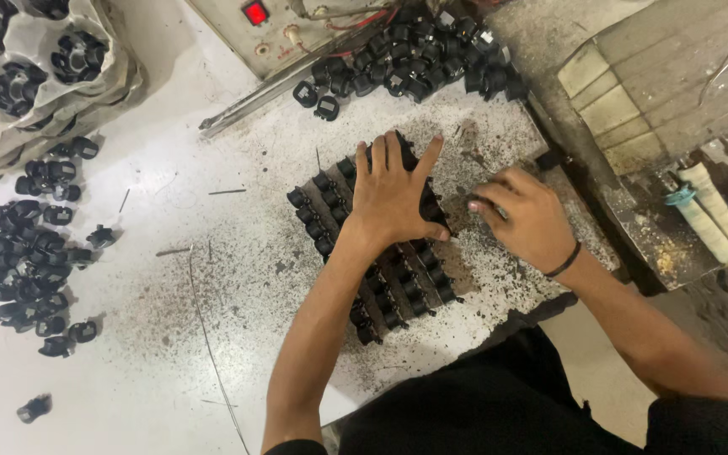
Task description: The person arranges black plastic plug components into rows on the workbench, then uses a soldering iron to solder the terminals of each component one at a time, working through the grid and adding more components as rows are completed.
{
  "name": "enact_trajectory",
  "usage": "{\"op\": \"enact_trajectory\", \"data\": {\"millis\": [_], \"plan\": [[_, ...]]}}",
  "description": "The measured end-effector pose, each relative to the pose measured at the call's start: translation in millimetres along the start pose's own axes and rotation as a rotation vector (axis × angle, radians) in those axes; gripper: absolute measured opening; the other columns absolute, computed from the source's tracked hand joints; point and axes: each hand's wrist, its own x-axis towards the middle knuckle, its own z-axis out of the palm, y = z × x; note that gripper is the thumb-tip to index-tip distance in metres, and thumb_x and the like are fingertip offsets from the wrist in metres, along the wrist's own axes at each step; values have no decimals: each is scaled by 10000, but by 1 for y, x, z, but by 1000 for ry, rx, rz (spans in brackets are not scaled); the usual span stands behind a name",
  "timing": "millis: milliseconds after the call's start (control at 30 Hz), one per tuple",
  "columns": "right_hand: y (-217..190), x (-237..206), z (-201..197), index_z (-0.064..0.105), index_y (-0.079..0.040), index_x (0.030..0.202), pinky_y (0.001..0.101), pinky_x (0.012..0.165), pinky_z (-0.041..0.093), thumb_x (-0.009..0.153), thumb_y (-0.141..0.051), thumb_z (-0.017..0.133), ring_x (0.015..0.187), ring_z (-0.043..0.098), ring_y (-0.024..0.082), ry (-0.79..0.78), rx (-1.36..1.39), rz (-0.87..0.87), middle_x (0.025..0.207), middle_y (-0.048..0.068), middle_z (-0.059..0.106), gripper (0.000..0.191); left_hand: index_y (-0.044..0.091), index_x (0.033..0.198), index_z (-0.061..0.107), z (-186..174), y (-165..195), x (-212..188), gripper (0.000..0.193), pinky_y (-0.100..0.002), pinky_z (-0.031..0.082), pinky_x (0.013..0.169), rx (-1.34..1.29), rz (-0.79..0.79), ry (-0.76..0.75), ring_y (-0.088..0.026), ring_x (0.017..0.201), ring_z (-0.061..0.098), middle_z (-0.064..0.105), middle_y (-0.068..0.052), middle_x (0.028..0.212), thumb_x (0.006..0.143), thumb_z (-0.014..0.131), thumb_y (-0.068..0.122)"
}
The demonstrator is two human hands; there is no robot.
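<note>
Board: a flat board [383, 278] loaded with rows of small black plastic parts [323, 200] lies slantwise on the speckled white worktable [212, 253], straight ahead of me; everything below is placed from it.
Left hand: my left hand [393, 198] lies flat on the upper half of the board, fingers spread and unclenched, palm pressing the parts down, holding nothing.
Right hand: my right hand [526, 217] sits just beside the board's right edge, fingers curled in on a small dark piece; a black band rings the wrist.
Hard to make out: my palm hides the parts beneath it, and the piece in my right fingers is too small to name.
Left of the board: a loose scatter of black parts [31, 261] lies well apart.
Beyond the board: a heap of the same parts [419, 55] lies against a grey box with a red switch [255, 13].
</note>
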Motion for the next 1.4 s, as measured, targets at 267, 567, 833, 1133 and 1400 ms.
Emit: {"op": "enact_trajectory", "data": {"millis": [267, 567, 833, 1133, 1400], "plan": [[-5, -39, -19, 753, -16, 964, 414, 675, 554, 840, -122, 745, 740, 682, 295, -173, -139, -93, 863, 100, 700, 163, 207, 1577, 225, 2, 5, 3, 1393, -718, 190, 1147, -22, -3, 42, -547, 1407, 283, 313, -404, 1487, 484, 840, 814], [-21, -39, -1, 721, -77, 694, 372, 584, 493, 877, -225, 825, 576, 644, 198, -105, -14, -115, 682, 31, 688, 257, 213, 1565, 287, 5, 9, 2, 1343, -719, 190, 1144, -21, -1, 70, -539, 1411, 288, 314, -396, 1492, 493, 830, 812], [28, -17, -57, 734, -56, 1216, 373, 741, 562, 819, -30, 720, 897, 690, 272, 55, -478, -75, 964, 83, 674, 398, 127, 1490, 404, -3, 21, -24, 1185, -666, 247, 1121, -109, 23, 289, -503, 1392, 328, 341, -354, 1488, 552, 839, 707], [9, -51, -33, 724, 25, 1143, 412, 669, 557, 788, -104, 723, 766, 655, 306, -49, -274, -238, 842, 122, 647, 378, 77, 868, 722, 41, 72, -81, 76, -457, 451, 907, -250, 163, 559, -261, 990, 607, 682, -52, 973, 817, 766, 113], [-23, -78, -11, 757, -18, 850, 362, 508, 496, 832, -144, 760, 577, 631, 255, -25, 105, -173, 703, 91, 668, 127, 94, 890, 705, 44, 74, -79, 104, -429, 448, 882, -338, 143, 611, -240, 957, 589, 681, -29, 994, 797, 750, 81]]}}
